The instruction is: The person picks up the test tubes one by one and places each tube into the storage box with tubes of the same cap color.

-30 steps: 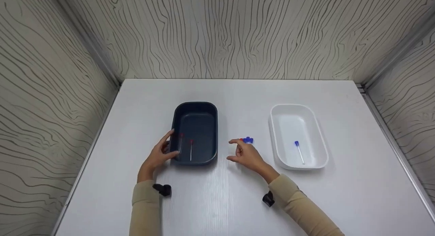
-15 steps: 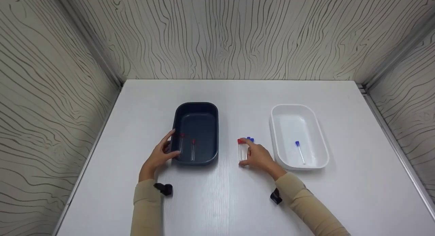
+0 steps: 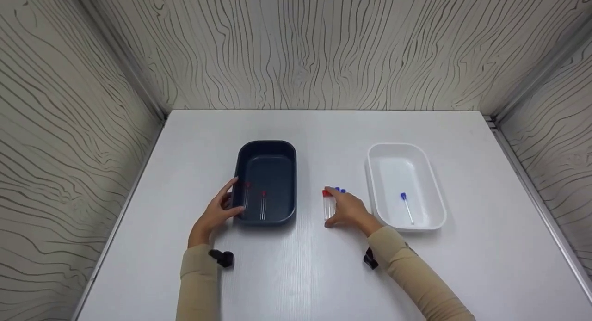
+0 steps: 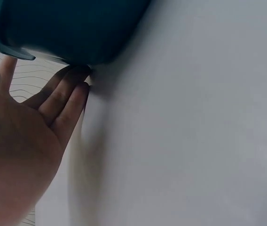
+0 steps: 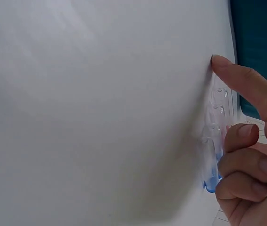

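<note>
I note the red-capped tube [image 3: 326, 205] lies on the table [image 3: 296, 274] just right of the dark tray [image 3: 273, 170], with blue-capped tubes [image 3: 342, 190] beside it, on the side away from that tray. The right hand [image 3: 348, 209] spans the red-capped tube, forefinger at the cap, thumb near the rounded end, other fingers curled; I cannot tell whether it pinches. The left hand [image 3: 214, 213] rests its spread thumb and forefinger on the dark tray's left rim. I judge the tube light, stiff, slick and possibly fragile, best taken end to end with slight pressure
</note>
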Available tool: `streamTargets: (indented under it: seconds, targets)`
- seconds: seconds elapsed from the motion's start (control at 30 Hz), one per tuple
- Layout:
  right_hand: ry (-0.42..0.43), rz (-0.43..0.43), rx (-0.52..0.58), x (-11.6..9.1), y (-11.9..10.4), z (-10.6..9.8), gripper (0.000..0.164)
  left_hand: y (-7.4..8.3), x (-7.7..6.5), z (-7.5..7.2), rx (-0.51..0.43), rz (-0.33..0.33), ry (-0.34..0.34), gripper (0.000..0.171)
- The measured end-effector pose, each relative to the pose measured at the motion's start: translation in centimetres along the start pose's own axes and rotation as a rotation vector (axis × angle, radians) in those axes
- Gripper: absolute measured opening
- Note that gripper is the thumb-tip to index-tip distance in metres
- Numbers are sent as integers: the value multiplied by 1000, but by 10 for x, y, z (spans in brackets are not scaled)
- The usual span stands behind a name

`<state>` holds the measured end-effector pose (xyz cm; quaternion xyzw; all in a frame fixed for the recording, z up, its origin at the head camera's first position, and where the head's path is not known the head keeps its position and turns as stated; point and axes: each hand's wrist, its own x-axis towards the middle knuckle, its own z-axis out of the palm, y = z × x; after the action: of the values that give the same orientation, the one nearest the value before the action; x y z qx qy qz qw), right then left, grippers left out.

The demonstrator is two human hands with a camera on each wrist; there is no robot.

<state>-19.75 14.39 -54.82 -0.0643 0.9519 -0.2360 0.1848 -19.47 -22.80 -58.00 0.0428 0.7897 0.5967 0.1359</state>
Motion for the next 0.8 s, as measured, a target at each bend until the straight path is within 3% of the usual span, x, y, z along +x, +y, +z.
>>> streamTargets:
  seconds: [0.33,0.5,0.8]
  targets:
    - [37,-54,-66,1,1,-4,91,0,0,5,-38,13,4,87]
    - [33,-37,-32,1,-3,-3,93,1,-1,6,-47,18,13,87]
    - [77,-95,45,5,-9,-2,92,4,-3,4,-21,5,17,85]
